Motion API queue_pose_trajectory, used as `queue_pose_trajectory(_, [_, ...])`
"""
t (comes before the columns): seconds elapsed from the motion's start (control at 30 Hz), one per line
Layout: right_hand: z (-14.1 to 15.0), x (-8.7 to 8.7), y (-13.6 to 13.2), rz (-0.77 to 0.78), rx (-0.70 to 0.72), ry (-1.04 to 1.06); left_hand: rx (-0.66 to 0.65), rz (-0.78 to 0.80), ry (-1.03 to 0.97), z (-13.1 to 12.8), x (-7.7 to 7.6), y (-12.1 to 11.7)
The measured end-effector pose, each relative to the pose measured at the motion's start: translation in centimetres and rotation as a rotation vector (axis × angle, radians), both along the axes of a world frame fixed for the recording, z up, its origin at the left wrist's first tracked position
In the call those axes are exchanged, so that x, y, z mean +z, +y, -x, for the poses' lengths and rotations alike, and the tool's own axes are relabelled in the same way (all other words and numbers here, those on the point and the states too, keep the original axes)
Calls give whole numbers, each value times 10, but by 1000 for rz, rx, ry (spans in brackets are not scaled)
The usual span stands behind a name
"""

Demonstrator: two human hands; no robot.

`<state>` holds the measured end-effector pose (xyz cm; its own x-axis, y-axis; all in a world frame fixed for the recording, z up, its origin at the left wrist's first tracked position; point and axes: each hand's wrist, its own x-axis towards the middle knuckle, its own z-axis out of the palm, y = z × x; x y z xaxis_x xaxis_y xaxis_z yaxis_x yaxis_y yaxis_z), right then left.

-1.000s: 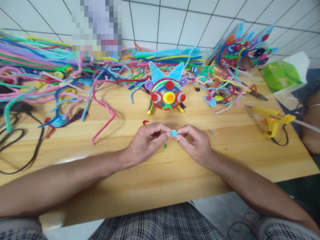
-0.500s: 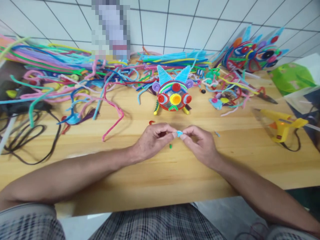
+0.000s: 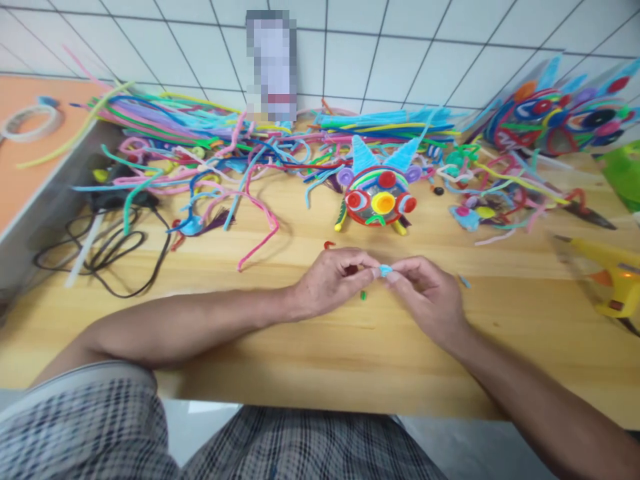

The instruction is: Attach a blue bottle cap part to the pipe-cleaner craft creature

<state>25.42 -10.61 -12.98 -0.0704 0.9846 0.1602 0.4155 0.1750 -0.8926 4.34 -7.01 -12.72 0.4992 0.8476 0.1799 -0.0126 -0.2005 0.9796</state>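
Between my two hands is a small light-blue piece of pipe cleaner (image 3: pixel 385 271), bent or coiled tight. My left hand (image 3: pixel 333 283) pinches it from the left with thumb and forefinger. From the right, my right hand (image 3: pixel 427 293) pinches the same piece, so the fingertips nearly meet. Just beyond stands a mask-like figure (image 3: pixel 373 193) with blue pointed horns, a yellow nose, red-ringed eyes and purple ears. A green scrap (image 3: pixel 363 295) lies close below my left fingers, and a red curled scrap (image 3: pixel 329 245) lies behind that hand. A blue scrap (image 3: pixel 465 281) rests right of my right hand.
Loose and bundled pipe cleaners (image 3: pixel 200 150) spread along the tiled wall. A yellow glue gun (image 3: pixel 613 270) lies at right, near dark-tipped pliers or scissors (image 3: pixel 593 212). Finished masks (image 3: pixel 530 120) lean at the back right. A black cable (image 3: pixel 107 267) coils at left; tape (image 3: pixel 33 123) lies beyond.
The view has swung to the left, so everything sits further right in the picture. Both hands keep pinching the light-blue piece, with its angle slightly altered.
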Motion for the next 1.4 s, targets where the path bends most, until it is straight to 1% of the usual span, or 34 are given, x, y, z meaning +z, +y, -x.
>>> queue_pose_trajectory(0.17, [3, -1, -1, -6, -29, 46, -15, 54, -2, -1, -3, 0])
queue_pose_trajectory(0.33, [1, -4, -2, -16, -61, -11, -29, 65, 25, -1, -3, 0])
queue_pose_trajectory(0.47, [0, -8, -3, -20, -77, -10, -28, 81, 4, -2, -5, 0])
queue_pose_trajectory(0.63, [0, -7, -4, -67, -86, -46, -21, 99, 1, -3, -7, 1])
queue_pose_trajectory(0.77, [0, -7, -3, -80, -85, -61, -30, 82, -10, -3, -9, 2])
queue_pose_trajectory(0.9, [2, -6, -4, -79, -85, -50, -2, 70, -35, -3, -10, 1])
queue_pose_trajectory(0.97, [4, -3, -4, -82, -74, -48, -1, 64, -47, -2, -10, 1])
queue_pose_trajectory(1.1, [7, 0, -3, -91, -57, -49, -1, 83, 17, 0, -6, 3])
queue_pose_trajectory(1.27, [8, -1, -3, -89, -45, -22, -5, 98, 63, 1, 0, 3])
queue_pose_trajectory(1.4, [7, -2, -3, -72, -33, 13, 6, 85, 63, 1, 1, 2])
